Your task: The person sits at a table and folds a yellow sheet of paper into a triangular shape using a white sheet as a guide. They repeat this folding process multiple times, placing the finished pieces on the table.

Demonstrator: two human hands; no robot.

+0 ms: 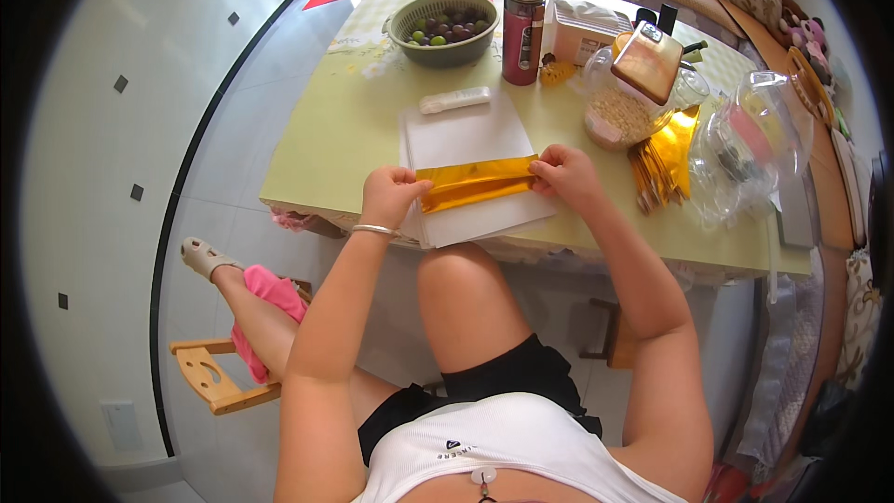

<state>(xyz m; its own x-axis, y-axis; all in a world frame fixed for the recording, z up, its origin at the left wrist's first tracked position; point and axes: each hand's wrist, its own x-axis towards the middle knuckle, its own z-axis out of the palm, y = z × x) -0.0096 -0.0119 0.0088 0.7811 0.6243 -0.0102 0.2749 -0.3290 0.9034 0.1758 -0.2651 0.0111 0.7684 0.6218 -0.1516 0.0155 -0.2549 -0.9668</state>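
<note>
A shiny gold foil sheet [477, 183], creased lengthwise, is stretched between my two hands over a stack of white paper [475, 138] at the table's near edge. My left hand [391, 194] pinches its left end between thumb and fingers. At the other end my right hand [566, 175] grips the upper right corner the same way. Behind the foil, on the paper, lies a white tube-like item [454, 100]. To the right of my right hand is a fanned pile of gold foil pieces [666, 160].
On the pale green table [326, 140] stand a basket of grapes [442, 31], a maroon thermos [522, 33] and a tissue box [585, 30]. At right are a tub of beige pieces [616, 116], a phone [648, 63] and a clear plastic bag [754, 144]. A wooden stool [219, 377] is at lower left.
</note>
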